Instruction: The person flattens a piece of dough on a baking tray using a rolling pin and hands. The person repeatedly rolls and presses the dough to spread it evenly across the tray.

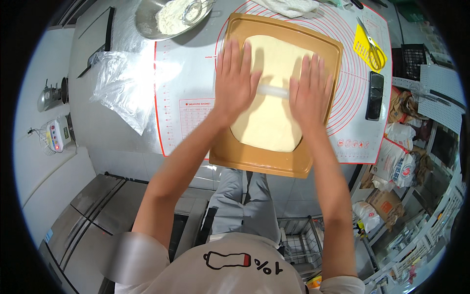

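Observation:
A flat sheet of pale dough (268, 121) lies in a golden-brown baking tray (257, 165) on a white silicone mat with red markings (352, 95). Across the dough runs a short whitish rolling pin (273, 91), slightly blurred. My left hand (237, 79) lies over its left end, palm down with the fingers stretched forward. Over the right end is my right hand (310, 86), also flat with extended fingers. The palms hide both ends of the pin, and neither hand's fingers curl round it.
A steel bowl of flour (143, 25) with a whisk-like wire tool (192, 13) stands at the back left, above a clear plastic bag (123, 88). On the right lie scissors (372, 47) on a yellow scraper (361, 42) and a black phone (375, 96). A white towel (290, 6) lies behind the tray.

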`<state>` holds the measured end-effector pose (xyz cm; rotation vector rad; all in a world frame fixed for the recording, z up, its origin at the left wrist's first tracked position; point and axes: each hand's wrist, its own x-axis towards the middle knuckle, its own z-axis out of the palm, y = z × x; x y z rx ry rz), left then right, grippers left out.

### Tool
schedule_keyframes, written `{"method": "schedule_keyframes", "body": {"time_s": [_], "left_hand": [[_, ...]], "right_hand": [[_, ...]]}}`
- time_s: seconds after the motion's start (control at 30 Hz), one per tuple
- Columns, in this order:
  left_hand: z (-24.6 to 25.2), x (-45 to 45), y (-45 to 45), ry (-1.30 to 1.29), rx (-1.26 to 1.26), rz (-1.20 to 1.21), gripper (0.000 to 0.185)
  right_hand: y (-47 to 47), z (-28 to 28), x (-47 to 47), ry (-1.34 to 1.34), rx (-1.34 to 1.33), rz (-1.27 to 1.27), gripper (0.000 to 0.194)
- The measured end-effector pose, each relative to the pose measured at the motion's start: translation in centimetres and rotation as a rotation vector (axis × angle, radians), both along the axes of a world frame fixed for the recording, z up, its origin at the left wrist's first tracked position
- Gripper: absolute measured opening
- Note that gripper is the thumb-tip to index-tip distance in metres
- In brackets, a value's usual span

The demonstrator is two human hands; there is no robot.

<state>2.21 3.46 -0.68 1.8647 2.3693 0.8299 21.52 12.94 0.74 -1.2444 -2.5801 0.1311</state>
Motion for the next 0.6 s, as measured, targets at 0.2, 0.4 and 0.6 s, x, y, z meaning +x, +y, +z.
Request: {"method": "schedule_keyframes", "body": {"time_s": [0.2, 0.4, 0.6], "left_hand": [[1.0, -1.7, 2.1, -0.04, 0.039, 0.042, 0.074], [-0.2, -1.8, 0.3, 0.017, -0.12, -0.114, 0.076], [1.1, -4.6, 7.7, -0.038, 0.055, -0.107, 0.076]], "right_hand": [[1.8, 0.7, -0.5, 0.028, -0.085, -0.004, 0.075], [-0.2, 1.1, -0.2, -0.114, -0.117, 0.086, 0.076], [9.1, 0.0, -1.5, -0.019, -0.059, 0.482, 0.044]]}}
